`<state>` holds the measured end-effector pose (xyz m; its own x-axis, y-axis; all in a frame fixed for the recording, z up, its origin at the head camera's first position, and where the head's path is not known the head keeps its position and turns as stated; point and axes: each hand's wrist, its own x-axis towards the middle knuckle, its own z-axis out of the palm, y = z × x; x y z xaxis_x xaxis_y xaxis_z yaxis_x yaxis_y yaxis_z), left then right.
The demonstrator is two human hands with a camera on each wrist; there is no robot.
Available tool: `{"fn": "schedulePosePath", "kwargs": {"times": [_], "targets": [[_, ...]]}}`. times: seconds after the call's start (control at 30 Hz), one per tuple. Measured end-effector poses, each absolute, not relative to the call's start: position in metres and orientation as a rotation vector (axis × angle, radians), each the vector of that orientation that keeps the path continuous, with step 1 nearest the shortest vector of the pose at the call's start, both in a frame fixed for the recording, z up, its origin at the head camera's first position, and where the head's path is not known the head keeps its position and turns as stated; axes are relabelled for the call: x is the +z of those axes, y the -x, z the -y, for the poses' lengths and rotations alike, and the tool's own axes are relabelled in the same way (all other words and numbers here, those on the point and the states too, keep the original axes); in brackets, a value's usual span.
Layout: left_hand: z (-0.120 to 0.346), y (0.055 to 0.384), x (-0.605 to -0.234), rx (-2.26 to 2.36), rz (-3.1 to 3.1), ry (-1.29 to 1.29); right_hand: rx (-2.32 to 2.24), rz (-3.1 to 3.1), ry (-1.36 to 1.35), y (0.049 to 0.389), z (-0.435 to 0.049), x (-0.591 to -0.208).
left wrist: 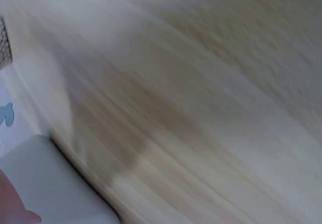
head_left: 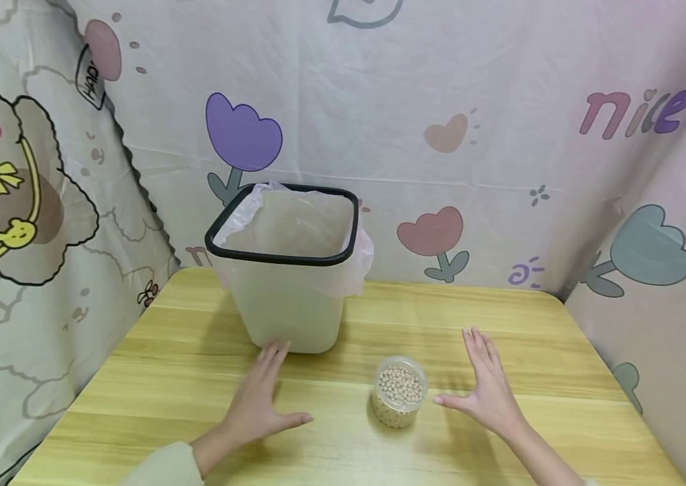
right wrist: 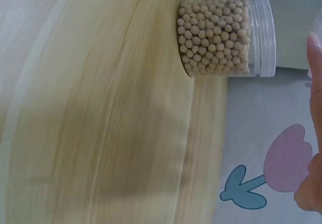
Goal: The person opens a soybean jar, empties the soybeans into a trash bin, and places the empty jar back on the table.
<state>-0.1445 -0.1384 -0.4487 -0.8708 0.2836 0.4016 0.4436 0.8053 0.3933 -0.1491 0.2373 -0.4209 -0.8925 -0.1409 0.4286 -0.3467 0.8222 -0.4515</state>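
A clear plastic jar of small beige balls stands upright on the wooden table between the two hands. In the right wrist view the jar shows its transparent rim and the balls packed inside. My right hand is just to its right, fingers straight and thumb spread toward it, holding nothing. My left hand is spread over the table to the left of the jar, also holding nothing, its fingertips overlapping the base of a cream trash bin. Only a bit of that hand shows in the left wrist view.
The bin has a black rim and a thin whitish liner bag folded over its edge. It stands toward the back left of the wooden table. Printed fabric curtains hang behind and on both sides.
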Motion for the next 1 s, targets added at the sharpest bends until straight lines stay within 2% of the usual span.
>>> {"fn": "schedulePosePath", "kwargs": {"times": [0.23,0.57,1.0], "targets": [[0.124,0.143,-0.454,-0.985,2.658,0.692,0.922,2.584,-0.41,0.151,-0.229,-0.421],[0.1,0.148,-0.463,-1.294,2.627,0.839,1.07,2.479,-0.608,0.155,-0.222,-0.431],[0.067,0.157,-0.473,-1.49,2.598,0.809,1.153,2.481,-0.681,0.158,-0.208,-0.44]]}}
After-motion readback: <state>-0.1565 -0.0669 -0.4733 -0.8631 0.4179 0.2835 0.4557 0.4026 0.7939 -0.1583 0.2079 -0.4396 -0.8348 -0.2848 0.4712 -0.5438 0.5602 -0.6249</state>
